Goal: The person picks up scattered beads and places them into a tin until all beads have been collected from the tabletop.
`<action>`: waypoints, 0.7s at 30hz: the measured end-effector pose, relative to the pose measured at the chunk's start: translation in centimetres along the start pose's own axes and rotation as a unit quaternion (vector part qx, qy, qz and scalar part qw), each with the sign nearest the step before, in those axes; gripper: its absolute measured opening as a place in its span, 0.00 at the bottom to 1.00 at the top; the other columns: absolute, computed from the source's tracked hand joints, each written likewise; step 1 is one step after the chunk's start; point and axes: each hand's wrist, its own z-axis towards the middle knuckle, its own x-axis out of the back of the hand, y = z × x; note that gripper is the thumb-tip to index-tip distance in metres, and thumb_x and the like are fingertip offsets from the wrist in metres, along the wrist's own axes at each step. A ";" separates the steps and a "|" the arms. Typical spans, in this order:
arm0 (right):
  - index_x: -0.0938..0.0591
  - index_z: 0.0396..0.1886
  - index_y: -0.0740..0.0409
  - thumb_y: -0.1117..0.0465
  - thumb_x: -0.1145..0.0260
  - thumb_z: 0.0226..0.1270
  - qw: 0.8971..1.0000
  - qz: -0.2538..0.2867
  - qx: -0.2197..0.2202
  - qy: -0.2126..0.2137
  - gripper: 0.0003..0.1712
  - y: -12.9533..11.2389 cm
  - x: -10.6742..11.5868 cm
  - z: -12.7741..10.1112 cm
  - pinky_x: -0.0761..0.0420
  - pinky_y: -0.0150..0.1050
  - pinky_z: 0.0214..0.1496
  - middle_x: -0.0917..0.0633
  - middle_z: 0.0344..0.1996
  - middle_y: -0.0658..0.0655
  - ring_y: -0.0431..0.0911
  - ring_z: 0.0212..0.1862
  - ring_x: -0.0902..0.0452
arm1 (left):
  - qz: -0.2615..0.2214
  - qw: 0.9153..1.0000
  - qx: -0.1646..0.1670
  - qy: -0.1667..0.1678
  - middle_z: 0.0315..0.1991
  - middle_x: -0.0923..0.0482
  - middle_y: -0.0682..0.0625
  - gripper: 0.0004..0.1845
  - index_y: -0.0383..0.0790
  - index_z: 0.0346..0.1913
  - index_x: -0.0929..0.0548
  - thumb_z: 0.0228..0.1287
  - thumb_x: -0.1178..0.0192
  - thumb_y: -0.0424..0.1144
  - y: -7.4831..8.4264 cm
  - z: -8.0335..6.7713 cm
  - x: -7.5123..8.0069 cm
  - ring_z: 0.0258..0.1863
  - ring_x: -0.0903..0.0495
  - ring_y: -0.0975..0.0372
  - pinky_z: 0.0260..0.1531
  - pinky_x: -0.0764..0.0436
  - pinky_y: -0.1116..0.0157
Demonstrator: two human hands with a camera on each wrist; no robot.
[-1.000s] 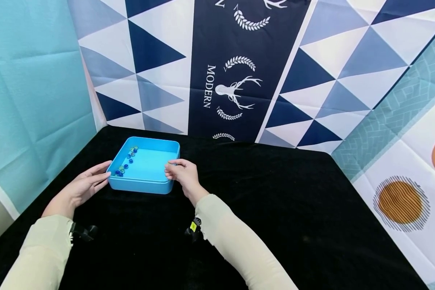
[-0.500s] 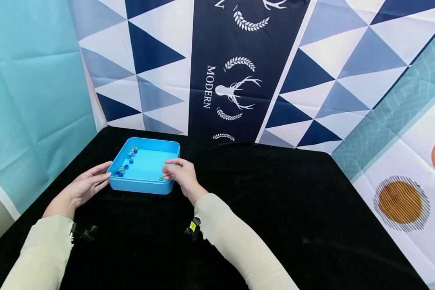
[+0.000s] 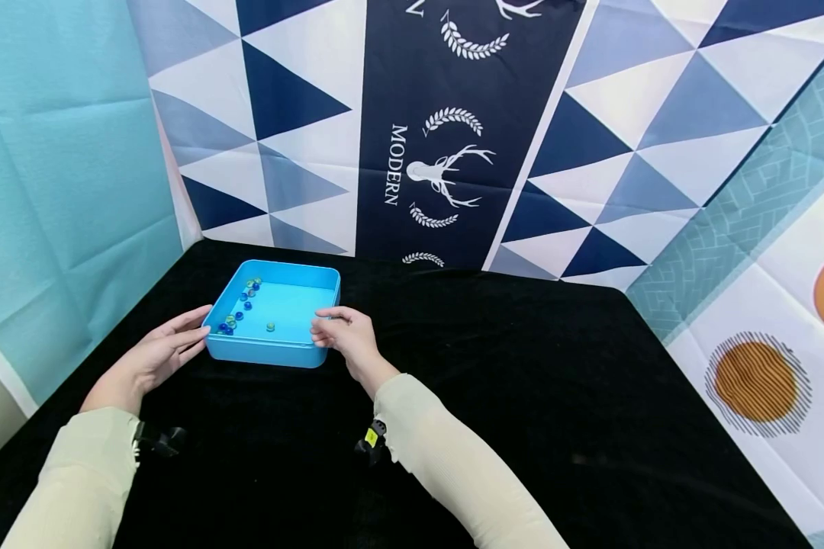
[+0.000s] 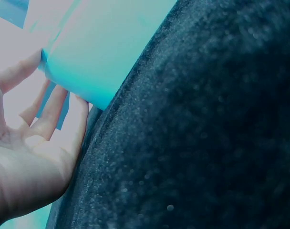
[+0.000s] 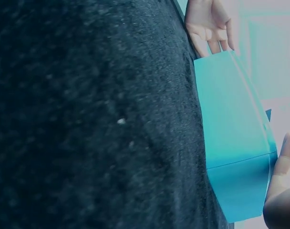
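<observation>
A light blue square box (image 3: 268,352) stands on the black cloth, its inside facing up. Several blue and yellow-green marbles (image 3: 239,315) lie along its left wall. Apart from them, a single yellow-green marble (image 3: 271,327) is on the box floor, left of my right hand. My left hand (image 3: 154,354) touches the box's near left corner with extended fingertips; the left wrist view shows the thumb (image 4: 21,71) at the rim. My right hand (image 3: 349,339) is over the near right corner, fingers loosely bent, with nothing visible between them. Its fingertips are partly hidden in the right wrist view.
Black cloth (image 3: 522,396) covers the table around the box. Behind the table hangs a patterned curtain (image 3: 426,152) with triangles and a deer head. Light teal fabric (image 3: 69,168) hangs at the left, and another printed cloth (image 3: 762,381) is at the right.
One yellow-green marble has come out from beside my right fingers and moved left across the box floor. My right hand has shifted slightly right. The left hand and the box stay put.
</observation>
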 end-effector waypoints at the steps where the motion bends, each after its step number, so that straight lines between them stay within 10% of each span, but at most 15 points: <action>1: 0.21 0.47 0.73 0.72 0.35 0.57 1.000 0.002 0.000 0.001 0.17 0.0 0.1 -0.1 0.18 0.32 0.30 0.17 0.23 0.57 0.42 0.24 0.21 | 0.000 1.000 0.000 0.000 0.73 0.59 0.50 0.33 0.57 0.69 0.38 0.63 0.40 0.36 0.0 0.0 0.0 0.44 0.24 0.74 0.46 0.24 0.75; 21: 0.20 0.42 0.73 0.73 0.35 0.56 1.000 0.020 0.007 0.021 0.12 0.9 3.3 -1.3 0.19 0.31 0.27 0.17 0.24 0.59 0.42 0.23 0.21 | -0.004 1.000 0.001 0.003 0.66 0.46 0.51 0.25 0.59 0.60 0.29 0.62 0.38 0.36 -0.2 -0.2 -0.1 0.44 0.23 0.73 0.46 0.24 0.73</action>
